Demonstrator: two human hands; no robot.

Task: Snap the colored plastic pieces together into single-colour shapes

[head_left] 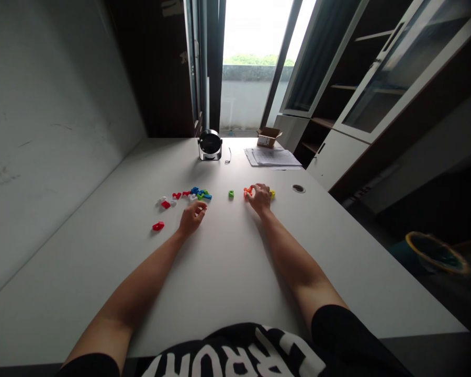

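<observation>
My right hand [261,198] is over a few small orange plastic pieces [247,192], its thumb and fingers closed around one of them. The fingers partly hide these pieces. Just beyond that hand's right side shows a yellow piece [272,193]. My left hand [192,217] rests near the table in front of a cluster of blue pieces [195,190], green pieces and white pieces. Its fingers are loosely curled with a gap to the thumb, and I see nothing held there. A single green piece [231,194] sits between the two hands.
Red pieces [158,226] and white pieces lie at the left of the white table [220,293]. Farther back are a round black device on a stand [210,145], papers [275,157] and a small open cardboard box [269,137]. A cable hole [299,188] is at the right.
</observation>
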